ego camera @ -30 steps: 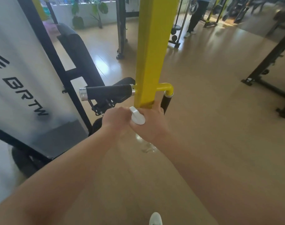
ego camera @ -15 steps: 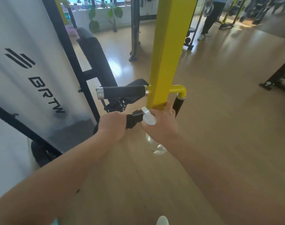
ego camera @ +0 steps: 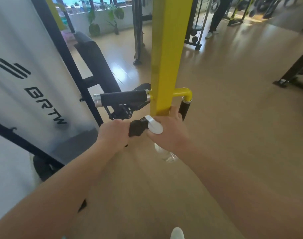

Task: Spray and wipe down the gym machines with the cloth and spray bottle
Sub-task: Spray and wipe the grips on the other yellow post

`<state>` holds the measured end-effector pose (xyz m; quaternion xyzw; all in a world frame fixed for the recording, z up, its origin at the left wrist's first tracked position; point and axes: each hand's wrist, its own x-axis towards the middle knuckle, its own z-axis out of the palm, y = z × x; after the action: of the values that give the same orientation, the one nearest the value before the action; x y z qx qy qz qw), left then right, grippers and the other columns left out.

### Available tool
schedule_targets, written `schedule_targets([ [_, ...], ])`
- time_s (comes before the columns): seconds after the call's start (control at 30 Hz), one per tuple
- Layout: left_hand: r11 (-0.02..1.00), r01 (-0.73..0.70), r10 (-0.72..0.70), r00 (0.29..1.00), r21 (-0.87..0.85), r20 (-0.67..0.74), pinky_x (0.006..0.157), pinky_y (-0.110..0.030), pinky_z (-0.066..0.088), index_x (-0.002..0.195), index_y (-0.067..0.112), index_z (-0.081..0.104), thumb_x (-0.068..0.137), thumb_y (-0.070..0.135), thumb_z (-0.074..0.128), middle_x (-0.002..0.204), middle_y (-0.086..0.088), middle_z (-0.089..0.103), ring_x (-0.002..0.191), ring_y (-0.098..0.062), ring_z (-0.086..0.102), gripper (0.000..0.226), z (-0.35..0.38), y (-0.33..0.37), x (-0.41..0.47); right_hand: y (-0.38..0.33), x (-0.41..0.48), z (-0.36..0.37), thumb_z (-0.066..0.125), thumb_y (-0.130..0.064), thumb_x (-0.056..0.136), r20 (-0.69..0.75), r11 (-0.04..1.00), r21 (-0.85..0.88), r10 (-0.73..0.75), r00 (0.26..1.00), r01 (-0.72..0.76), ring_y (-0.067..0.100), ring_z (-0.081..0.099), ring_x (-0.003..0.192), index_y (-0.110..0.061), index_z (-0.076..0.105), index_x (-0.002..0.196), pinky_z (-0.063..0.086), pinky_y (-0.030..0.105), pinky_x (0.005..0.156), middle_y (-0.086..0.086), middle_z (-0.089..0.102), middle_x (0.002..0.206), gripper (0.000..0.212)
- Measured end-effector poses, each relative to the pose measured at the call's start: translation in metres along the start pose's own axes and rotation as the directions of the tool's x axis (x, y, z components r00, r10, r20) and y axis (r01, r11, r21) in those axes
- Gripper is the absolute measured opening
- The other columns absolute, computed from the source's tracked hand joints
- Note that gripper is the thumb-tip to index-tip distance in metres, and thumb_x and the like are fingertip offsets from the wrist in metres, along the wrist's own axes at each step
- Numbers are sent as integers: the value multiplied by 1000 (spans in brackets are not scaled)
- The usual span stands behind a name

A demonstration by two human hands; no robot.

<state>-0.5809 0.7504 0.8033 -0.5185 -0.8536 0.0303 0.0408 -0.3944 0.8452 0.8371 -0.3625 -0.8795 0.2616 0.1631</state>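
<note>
My right hand [ego camera: 171,133] holds the spray bottle by its neck. The bottle's white trigger head [ego camera: 154,127] points left, and its clear body [ego camera: 166,155] hangs below my wrist. The fingertips of that hand touch the lower end of the yellow post [ego camera: 166,62]. My left hand [ego camera: 115,133] grips a black cloth [ego camera: 136,129], bunched just left of the nozzle. Whatever lies under the cloth is hidden. Above the hands, a black foam handle [ego camera: 123,97] sticks out left from the post. A second black grip [ego camera: 184,109] hangs down on its right.
A white shroud with black lettering [ego camera: 26,80] and a black frame stands at the left, with a black padded seat back [ego camera: 95,59] behind it. There is wooden floor to the right. Black machine feet [ego camera: 292,78] are at the far right. A person [ego camera: 218,16] stands in the background.
My left hand has slid left, away from the right hand, uncovering the black cloth between them. The view has shifted, so the post and handles sit further right.
</note>
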Motion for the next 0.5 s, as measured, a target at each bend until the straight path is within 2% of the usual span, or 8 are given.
schedule_targets([
  [0.07, 998, 12, -8, 998, -55, 69, 58, -30, 54, 102, 27, 62, 89, 42, 67, 77, 9, 60, 65, -12, 60, 21, -1, -8, -2, 1, -1, 0, 73, -49, 86, 6, 1000, 4, 1, 1000, -1, 27, 40, 109, -39, 70, 105, 38, 32, 89, 0, 28, 128, 22],
  [0.13, 976, 53, 2, 967, -210, 254, 57, -25, 50, 93, 25, 62, 89, 44, 71, 78, 6, 63, 67, -11, 61, 21, -12, -7, 6, 1, -6, 2, 73, -51, 86, 3, 1000, -8, 2, 1000, -2, 29, 39, 114, -38, 70, 112, 40, 33, 92, 2, 28, 135, 30],
  [0.17, 943, 113, 26, 913, -313, 406, 61, -24, 53, 92, 21, 63, 86, 41, 75, 83, 2, 66, 73, -13, 64, 24, -19, -7, 12, 1, -9, 3, 73, -52, 86, -2, 1000, -14, 5, 1000, -5, 29, 38, 116, -36, 70, 114, 42, 34, 95, 3, 28, 137, 32],
  [0.23, 835, 292, 143, 704, -467, 695, 79, -34, 62, 103, 16, 68, 76, 36, 83, 99, -8, 71, 89, -24, 72, 36, -34, -7, 25, 2, -17, 4, 73, -51, 86, -18, 1000, -5, 1, 1000, -1, 29, 38, 116, -32, 69, 110, 43, 34, 95, 4, 29, 136, 30],
  [0.3, 796, 362, 202, 596, -485, 777, 86, -40, 63, 110, 16, 68, 71, 34, 86, 107, -13, 71, 93, -28, 72, 47, -36, 2, 34, 5, -21, 4, 74, -49, 84, -47, 1000, 2, -8, 999, 8, 29, 40, 116, -32, 70, 105, 46, 34, 92, 3, 31, 131, 27],
  [0.33, 816, 309, 212, 627, -489, 749, 86, -41, 63, 109, 17, 68, 74, 32, 84, 106, -12, 72, 90, -26, 72, 41, -33, 10, 40, 6, -21, 4, 74, -49, 83, -52, 1000, -1, -12, 999, 12, 28, 41, 117, -33, 70, 105, 48, 35, 92, 3, 32, 131, 27],
  [0.43, 912, -79, 283, 831, -402, 478, 94, -41, 57, 102, 19, 67, 93, 27, 67, 99, -5, 68, 93, -25, 67, 12, -22, 47, 47, 8, -19, 4, 75, -49, 84, -32, 1000, 0, -13, 999, 13, 26, 41, 118, -33, 70, 106, 49, 35, 94, 3, 34, 131, 28],
  [0.5, 942, -156, 244, 925, -296, 290, 88, -38, 57, 105, 19, 65, 95, 27, 61, 93, 2, 63, 89, -23, 63, 13, -23, 60, 41, 10, -17, -1, 75, -48, 84, -29, 1000, 7, -17, 999, 17, 25, 40, 116, -33, 72, 109, 48, 35, 94, 2, 34, 130, 28],
])
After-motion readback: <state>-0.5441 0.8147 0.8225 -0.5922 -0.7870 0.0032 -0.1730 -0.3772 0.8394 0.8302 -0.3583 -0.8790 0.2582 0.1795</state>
